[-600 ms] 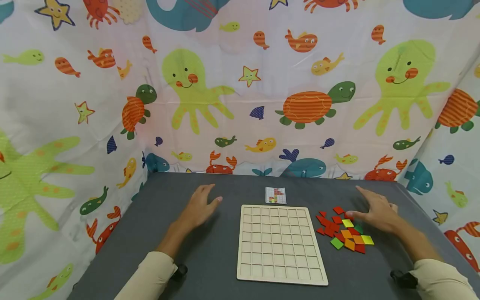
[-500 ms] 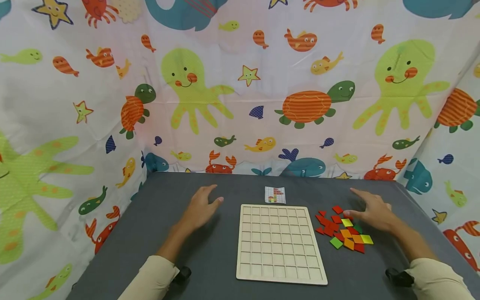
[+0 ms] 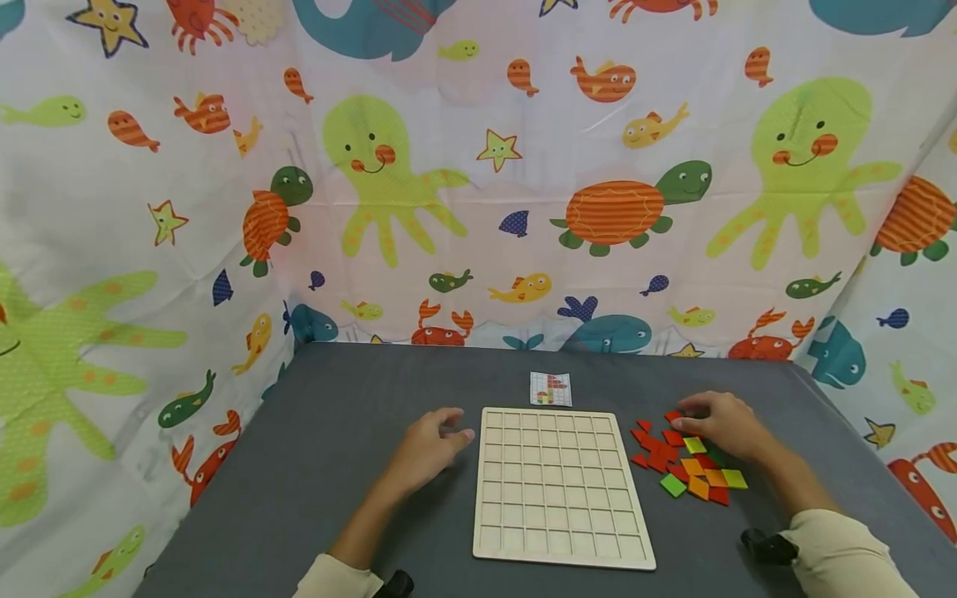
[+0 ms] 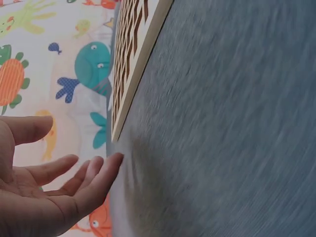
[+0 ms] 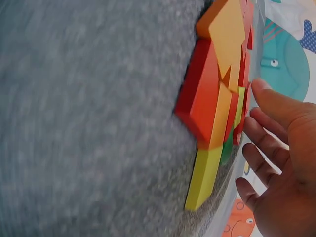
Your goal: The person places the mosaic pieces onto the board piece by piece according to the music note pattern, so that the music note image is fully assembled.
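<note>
My left hand (image 3: 429, 448) hovers just left of the wooden grid board (image 3: 478, 498), fingers loosely bent and holding nothing. The left wrist view shows the same hand (image 4: 59, 187) with thumb and fingers apart, near a corner of the board (image 4: 143, 54). At the right, my right hand (image 3: 723, 425) is over the far side of a pile of coloured tiles, its fingertips right at a red tile (image 3: 673, 417). In the right wrist view, thumb and fingers of this hand (image 5: 281, 148) are spread beside the pile, where an orange tile (image 5: 228, 34) and a yellow tile (image 5: 203, 177) show.
A small printed card (image 3: 550, 389) with a coloured grid pattern lies behind the board. Green tiles (image 3: 673, 485) and several red, orange and yellow ones lie scattered on the dark table (image 3: 419, 548). A curtain (image 3: 449, 208) with sea animals hangs behind the table.
My left hand has moved right, closer to the board, its fingers more bent. The right hand has shifted left and its fingers have bent down toward the red tiles.
</note>
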Available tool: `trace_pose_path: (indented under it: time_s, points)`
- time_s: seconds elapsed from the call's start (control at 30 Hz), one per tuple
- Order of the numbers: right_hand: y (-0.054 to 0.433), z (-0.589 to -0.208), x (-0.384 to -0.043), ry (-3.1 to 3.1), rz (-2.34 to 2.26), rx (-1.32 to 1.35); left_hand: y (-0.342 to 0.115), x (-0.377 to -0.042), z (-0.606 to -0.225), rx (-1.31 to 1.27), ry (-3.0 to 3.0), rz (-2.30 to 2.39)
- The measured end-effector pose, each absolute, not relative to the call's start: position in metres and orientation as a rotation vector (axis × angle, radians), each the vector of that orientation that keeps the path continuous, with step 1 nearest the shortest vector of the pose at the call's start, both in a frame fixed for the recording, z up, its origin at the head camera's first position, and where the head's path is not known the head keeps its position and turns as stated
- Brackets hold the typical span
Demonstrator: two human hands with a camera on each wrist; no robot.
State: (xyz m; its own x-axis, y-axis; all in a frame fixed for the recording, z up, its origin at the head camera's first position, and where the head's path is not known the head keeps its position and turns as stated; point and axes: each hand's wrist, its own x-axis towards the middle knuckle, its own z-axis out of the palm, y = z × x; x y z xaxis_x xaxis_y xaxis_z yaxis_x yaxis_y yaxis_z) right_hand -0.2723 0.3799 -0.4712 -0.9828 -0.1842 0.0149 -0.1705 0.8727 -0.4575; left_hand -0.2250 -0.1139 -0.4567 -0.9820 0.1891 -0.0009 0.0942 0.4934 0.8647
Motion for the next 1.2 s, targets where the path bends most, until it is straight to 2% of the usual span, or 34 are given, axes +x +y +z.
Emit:
trace_pose_path:
  time_s: [0.43,0.8,1.2]
  points:
    - [0.377,-0.475,-0.274,2.995,-0.757,-0.322,-0.099,-0.208,-0.466,0.236,2.364,1.665]
    - [0.376,-0.473,-0.272,2.991,-0.712,-0.289,-0.093,-0.212,-0.469,0.223,2.329,1.609]
    - [0.363,-0.469,-0.265,3.044,-0.794,-0.385,-0.091,-0.213,-0.472,0.211,2.390,1.578]
